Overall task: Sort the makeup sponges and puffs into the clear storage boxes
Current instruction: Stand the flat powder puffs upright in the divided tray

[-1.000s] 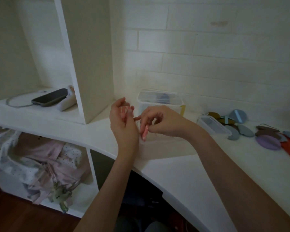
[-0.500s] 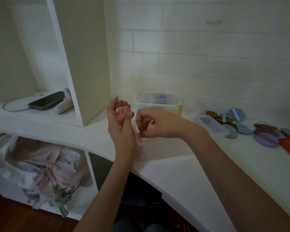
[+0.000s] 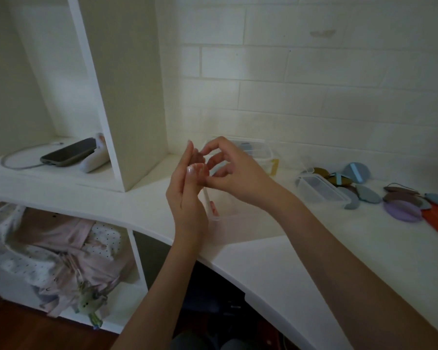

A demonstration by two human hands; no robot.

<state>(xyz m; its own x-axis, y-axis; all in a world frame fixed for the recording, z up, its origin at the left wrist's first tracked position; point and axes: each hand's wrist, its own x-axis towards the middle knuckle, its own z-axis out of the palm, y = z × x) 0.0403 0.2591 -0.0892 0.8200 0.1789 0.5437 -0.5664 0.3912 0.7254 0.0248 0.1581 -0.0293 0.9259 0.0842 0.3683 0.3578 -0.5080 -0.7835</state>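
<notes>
I see both hands raised above the white surface [image 3: 276, 263], meeting in front of an open clear box [image 3: 228, 215]. My left hand [image 3: 187, 195] stands upright, palm turned right, fingers straight and pressed together; a pale pink sponge [image 3: 199, 169] sits against them, mostly hidden. My right hand [image 3: 234, 170] curls toward it, thumb and forefinger arched near the sponge's top edge, lower fingers touching the sponge; whether they pinch it I cannot tell.

The open box rests on the surface directly below the hands, with something pink against its left wall. A second, lidded box [image 3: 253, 150] stands behind the right hand by the tiled wall. A third box [image 3: 319, 189] lies to the right, just beside a scatter of flat puffs [image 3: 400, 209] in blue, grey, purple, olive and orange.

On the shelf at left lie a phone [image 3: 68, 152] and its cable [image 3: 18, 157]. Clothes [image 3: 56, 251] fill the cubby below
</notes>
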